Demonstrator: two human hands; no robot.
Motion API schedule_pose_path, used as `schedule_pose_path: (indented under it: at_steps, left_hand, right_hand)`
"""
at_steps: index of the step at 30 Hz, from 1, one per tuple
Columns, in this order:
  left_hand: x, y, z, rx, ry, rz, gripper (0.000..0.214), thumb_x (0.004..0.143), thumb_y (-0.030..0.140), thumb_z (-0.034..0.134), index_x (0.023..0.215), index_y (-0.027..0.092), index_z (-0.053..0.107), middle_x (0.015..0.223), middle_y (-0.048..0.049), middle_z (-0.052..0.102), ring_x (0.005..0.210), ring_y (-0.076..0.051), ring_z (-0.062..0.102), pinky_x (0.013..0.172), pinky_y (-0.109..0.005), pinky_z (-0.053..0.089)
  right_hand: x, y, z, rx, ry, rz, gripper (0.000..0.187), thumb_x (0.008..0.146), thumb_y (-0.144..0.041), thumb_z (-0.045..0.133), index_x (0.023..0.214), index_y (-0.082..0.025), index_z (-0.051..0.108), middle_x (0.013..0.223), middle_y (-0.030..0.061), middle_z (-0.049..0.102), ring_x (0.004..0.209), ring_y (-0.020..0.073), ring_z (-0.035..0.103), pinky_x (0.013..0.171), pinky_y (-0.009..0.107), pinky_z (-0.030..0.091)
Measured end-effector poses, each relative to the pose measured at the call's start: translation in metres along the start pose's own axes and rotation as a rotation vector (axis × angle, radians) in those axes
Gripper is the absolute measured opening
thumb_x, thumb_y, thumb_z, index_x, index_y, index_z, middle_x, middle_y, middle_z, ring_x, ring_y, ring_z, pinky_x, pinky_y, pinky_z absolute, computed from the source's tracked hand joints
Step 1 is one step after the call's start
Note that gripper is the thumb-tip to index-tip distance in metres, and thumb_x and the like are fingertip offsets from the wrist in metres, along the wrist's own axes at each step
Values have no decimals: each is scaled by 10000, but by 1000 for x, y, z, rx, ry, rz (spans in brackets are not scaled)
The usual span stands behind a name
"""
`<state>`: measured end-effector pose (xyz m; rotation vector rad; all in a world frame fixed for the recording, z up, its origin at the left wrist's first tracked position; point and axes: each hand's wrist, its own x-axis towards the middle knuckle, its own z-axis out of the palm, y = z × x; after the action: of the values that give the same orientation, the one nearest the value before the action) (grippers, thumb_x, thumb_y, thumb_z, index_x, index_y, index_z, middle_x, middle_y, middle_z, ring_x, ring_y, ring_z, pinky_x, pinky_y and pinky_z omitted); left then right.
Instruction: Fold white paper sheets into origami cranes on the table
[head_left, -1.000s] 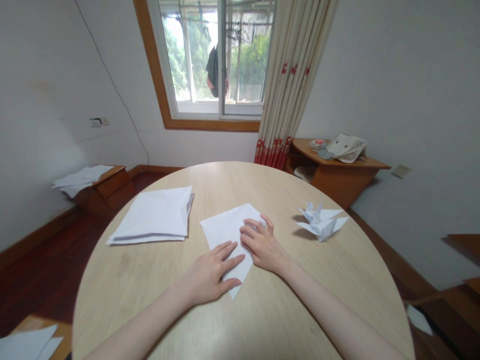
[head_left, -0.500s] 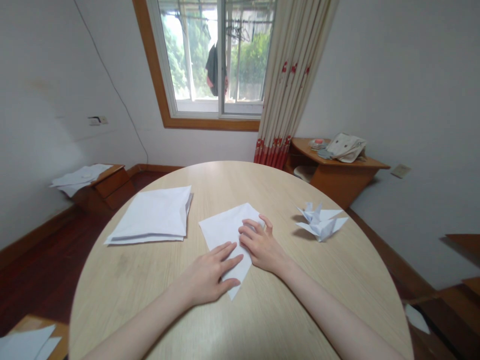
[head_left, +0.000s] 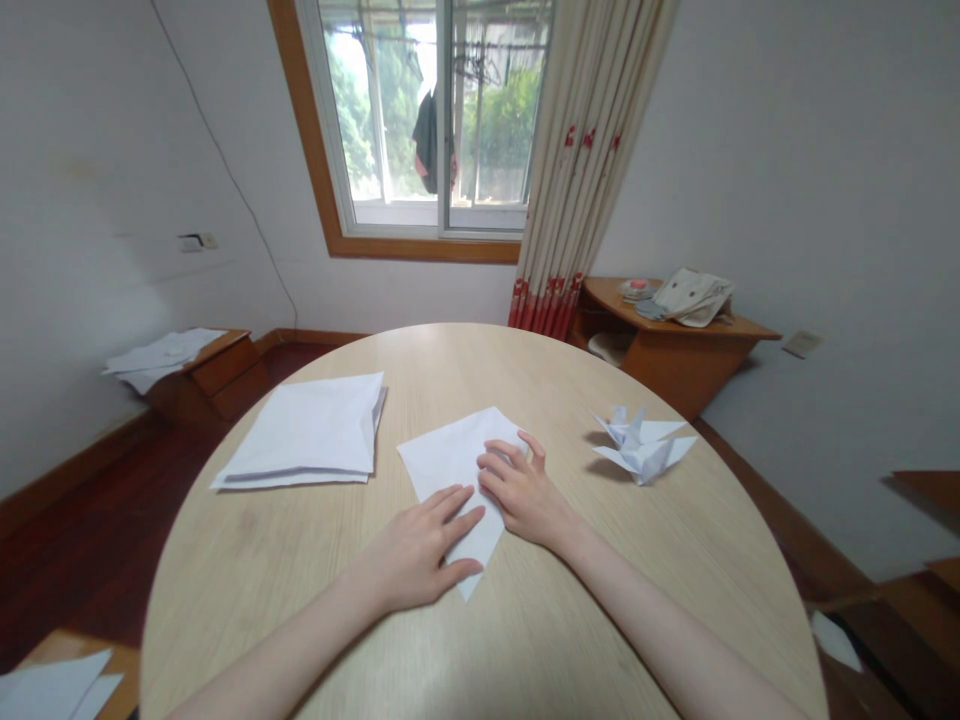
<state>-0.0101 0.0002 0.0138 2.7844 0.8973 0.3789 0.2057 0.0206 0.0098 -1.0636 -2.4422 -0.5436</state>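
Observation:
A folded piece of white paper [head_left: 441, 446] lies in the middle of the round table, one narrow point aimed at me. My left hand [head_left: 429, 548] rests flat across its lower left side with the fingers spread. On the upper right part of the paper sits my right hand [head_left: 519, 488], its fingers apart and bent, the fingertips touching the sheet near its right edge. Both hands cover part of the paper, so some of its folds are hidden. Two folded paper cranes [head_left: 646, 458] stand close together to the right of my right hand.
A stack of white paper sheets [head_left: 307, 425] lies on the left of the wooden table [head_left: 480, 660]. Beyond the table are a small cabinet with papers [head_left: 217, 372], a window, a curtain [head_left: 577, 170] and a corner desk [head_left: 667, 365] with a pale bag [head_left: 694, 295].

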Motion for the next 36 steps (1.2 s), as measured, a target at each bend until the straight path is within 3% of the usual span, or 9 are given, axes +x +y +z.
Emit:
schedule_pose_path:
  at_steps: [6,10,14,18,21,26,30,36]
  left_hand:
    - [4,4,-4,73,-1,-17,394,970,371,419,1314,201,511,1393,-118,485,1277,-269,445,1029,-430,416]
    - [6,6,-5,108,25,-28,351,980,318,399,1283,204,536,1358,-108,517,1233,-260,482,1012,-423,429]
    - [8,6,-5,146,28,-40,343,978,311,407,1277,202,536,1337,-111,531,1210,-258,496,991,-411,443]
    - [9,4,-2,175,46,-52,339,975,311,415,1269,194,539,1314,-114,542,1167,-270,515,955,-424,454]
    - [9,2,-1,199,56,-65,332,981,311,402,1268,208,533,1302,-102,546,1138,-266,522,926,-425,459]
    - [9,-1,-1,218,64,-63,332,982,334,398,1267,225,530,1282,-95,551,1116,-264,519,895,-419,455]
    - [10,-2,-2,209,64,-60,327,982,340,401,1260,236,538,1275,-89,552,1106,-263,517,894,-422,444]
    - [10,-2,-3,156,71,-66,317,978,323,413,1249,235,551,1266,-91,558,1119,-262,510,904,-427,445]
  right_hand:
    - [0,0,0,2,5,-4,74,886,-189,525,879,-209,596,1083,33,656,1206,228,423,1083,492,64]
    - [0,0,-2,9,37,-11,194,885,-166,515,1061,-209,587,1226,46,615,1222,229,395,1085,479,99]
    - [-3,-1,-5,57,149,-4,355,897,-138,477,1249,-179,502,1287,83,576,1222,232,384,1059,435,204]
    - [-7,-4,-9,115,199,40,278,913,-149,428,1166,-147,544,1145,121,619,1071,237,475,926,380,342]
    - [-8,-5,-9,91,144,135,183,914,-201,437,928,-141,609,896,113,649,846,233,516,748,343,368]
    - [-11,-2,-2,91,-80,389,366,940,-290,433,631,-176,592,647,77,639,687,208,539,644,318,318]
    - [-17,4,-1,137,-154,433,402,963,-329,415,629,-186,588,666,52,662,642,175,577,583,287,312]
    - [-22,10,-13,343,-262,452,220,948,-294,459,780,-190,557,767,30,643,720,173,584,639,265,383]
